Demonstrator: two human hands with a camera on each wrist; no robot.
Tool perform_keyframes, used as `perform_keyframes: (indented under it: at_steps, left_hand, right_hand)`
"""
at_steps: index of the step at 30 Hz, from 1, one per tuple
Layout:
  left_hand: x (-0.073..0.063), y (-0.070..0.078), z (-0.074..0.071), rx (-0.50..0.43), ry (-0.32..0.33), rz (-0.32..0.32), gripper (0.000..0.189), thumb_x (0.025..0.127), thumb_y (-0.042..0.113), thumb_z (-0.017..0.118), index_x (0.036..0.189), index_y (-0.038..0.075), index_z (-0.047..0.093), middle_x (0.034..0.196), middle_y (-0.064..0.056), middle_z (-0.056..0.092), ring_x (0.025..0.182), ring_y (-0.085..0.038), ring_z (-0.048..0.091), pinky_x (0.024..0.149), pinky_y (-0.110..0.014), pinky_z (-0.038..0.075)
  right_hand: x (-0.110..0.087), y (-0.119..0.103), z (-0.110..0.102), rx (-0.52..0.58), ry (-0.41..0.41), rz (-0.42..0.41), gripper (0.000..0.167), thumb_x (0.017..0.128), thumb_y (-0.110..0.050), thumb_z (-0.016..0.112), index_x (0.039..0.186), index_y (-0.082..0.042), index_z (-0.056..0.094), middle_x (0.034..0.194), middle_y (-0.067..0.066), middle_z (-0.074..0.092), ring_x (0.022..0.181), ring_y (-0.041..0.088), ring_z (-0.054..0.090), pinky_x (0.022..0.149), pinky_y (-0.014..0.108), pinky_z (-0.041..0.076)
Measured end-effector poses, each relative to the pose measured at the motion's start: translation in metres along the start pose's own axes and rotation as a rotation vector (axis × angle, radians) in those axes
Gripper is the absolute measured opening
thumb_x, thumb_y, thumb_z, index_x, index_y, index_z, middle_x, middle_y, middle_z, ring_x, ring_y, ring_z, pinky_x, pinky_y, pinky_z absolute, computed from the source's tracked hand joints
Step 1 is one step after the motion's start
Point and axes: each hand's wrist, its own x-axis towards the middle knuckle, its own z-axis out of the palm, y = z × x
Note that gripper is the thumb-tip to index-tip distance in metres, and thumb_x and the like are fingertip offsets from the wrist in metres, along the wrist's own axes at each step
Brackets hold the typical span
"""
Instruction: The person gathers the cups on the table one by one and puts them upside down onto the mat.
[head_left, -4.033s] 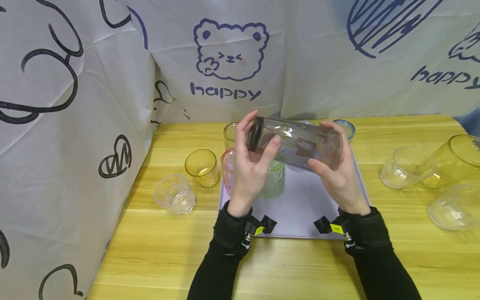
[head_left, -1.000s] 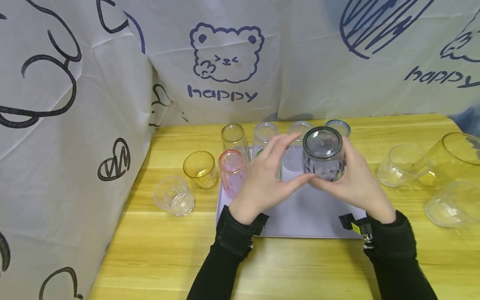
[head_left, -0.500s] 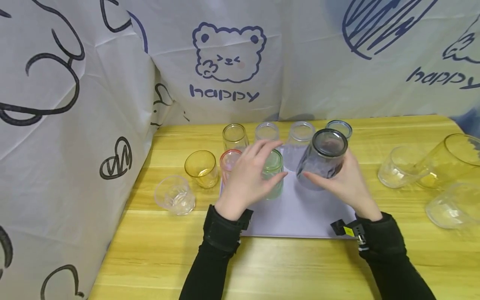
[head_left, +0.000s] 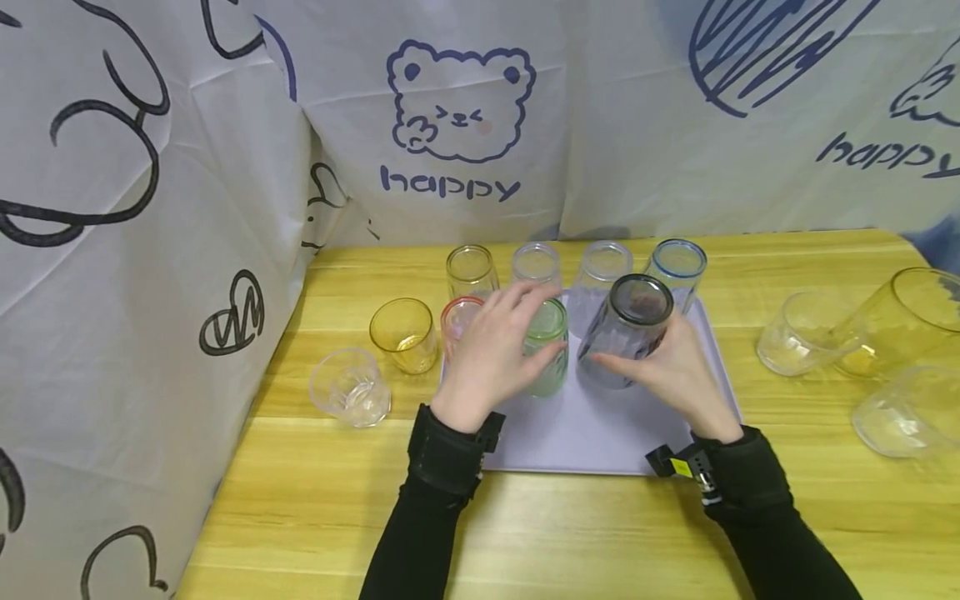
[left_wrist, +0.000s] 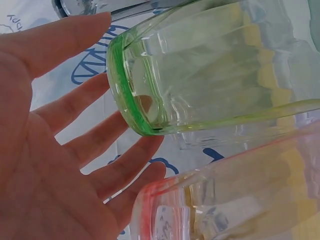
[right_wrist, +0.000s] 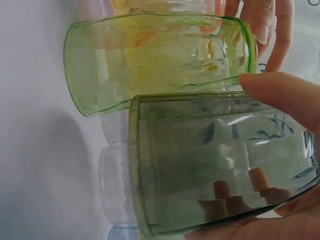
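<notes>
My right hand [head_left: 678, 371] grips a smoky grey glass [head_left: 611, 350], turned upside down and slightly tilted, close over the lilac tray [head_left: 600, 450]. In the right wrist view, its rim edge shows above the tray with a shadow beside it. My left hand [head_left: 487, 362] has its fingers spread around the base of an upside-down green glass [head_left: 551, 375]. From the left wrist view, thumb and fingers stand loosely at the green base, palm facing it. A red-based glass [left_wrist: 240, 200] stands beside the green one, partly hidden behind the left hand in the head view.
Behind stands a row of upside-down glasses: an amber-rimmed one [head_left: 470, 267], two clear ones, and a blue-rimmed one [head_left: 678, 262]. An amber tumbler [head_left: 408, 342] and a clear tumbler [head_left: 356, 396] lie left of the tray. Clear glasses and a large amber glass [head_left: 911, 325] lie at right.
Earlier both hands held the grey glass sideways. It has been turned upside down and lowered left toward the tray by my right hand. My left hand let go and moved left to the green glass.
</notes>
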Motion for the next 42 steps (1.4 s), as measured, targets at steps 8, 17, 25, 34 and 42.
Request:
perform_keyframes:
  at_steps: [8, 17, 25, 34, 42]
  left_hand:
    - [0.001, -0.002, 0.002, 0.029, -0.021, 0.004, 0.053, 0.089, 0.032, 0.077, 0.136, 0.016, 0.059, 0.136, -0.004, 0.062, 0.126, -0.027, 0.06, 0.108, -0.042, 0.049]
    - [0.002, -0.001, 0.001, 0.044, -0.033, -0.006, 0.051, 0.09, 0.032, 0.077, 0.136, 0.017, 0.06, 0.136, -0.004, 0.062, 0.125, -0.026, 0.061, 0.108, -0.041, 0.05]
    - [0.002, -0.001, 0.001, 0.046, -0.032, -0.009, 0.05, 0.09, 0.03, 0.077, 0.135, 0.017, 0.06, 0.134, -0.003, 0.063, 0.123, -0.026, 0.061, 0.106, -0.042, 0.05]
    - [0.003, -0.001, 0.001, 0.04, -0.03, -0.006, 0.05, 0.09, 0.03, 0.077, 0.135, 0.017, 0.06, 0.133, -0.004, 0.063, 0.122, -0.026, 0.062, 0.106, -0.042, 0.051]
    - [0.002, -0.001, 0.003, 0.063, -0.023, 0.0, 0.051, 0.09, 0.031, 0.077, 0.135, 0.016, 0.06, 0.135, -0.005, 0.062, 0.124, -0.027, 0.061, 0.107, -0.042, 0.05]
  right_hand:
    - [0.003, 0.007, 0.002, -0.044, -0.056, 0.004, 0.087, 0.071, -0.009, 0.091, 0.145, -0.006, 0.045, 0.138, 0.019, 0.057, 0.132, 0.037, 0.05, 0.112, 0.056, 0.038]
    - [0.004, 0.009, 0.002, -0.048, -0.143, 0.085, 0.087, 0.074, -0.011, 0.089, 0.146, -0.005, 0.042, 0.144, 0.02, 0.053, 0.138, 0.039, 0.046, 0.116, 0.059, 0.035]
    - [0.005, 0.014, 0.004, -0.056, -0.205, 0.14, 0.086, 0.078, -0.013, 0.086, 0.149, -0.005, 0.039, 0.147, 0.021, 0.051, 0.141, 0.041, 0.042, 0.117, 0.063, 0.031]
    - [0.005, 0.015, 0.004, -0.058, -0.224, 0.137, 0.094, 0.077, -0.015, 0.088, 0.152, -0.005, 0.033, 0.149, 0.022, 0.046, 0.141, 0.044, 0.041, 0.116, 0.064, 0.032]
    - [0.005, 0.007, -0.008, -0.106, -0.244, 0.274, 0.114, 0.078, -0.032, 0.087, 0.16, -0.006, 0.011, 0.157, 0.03, 0.031, 0.142, 0.056, 0.033, 0.11, 0.069, 0.038]
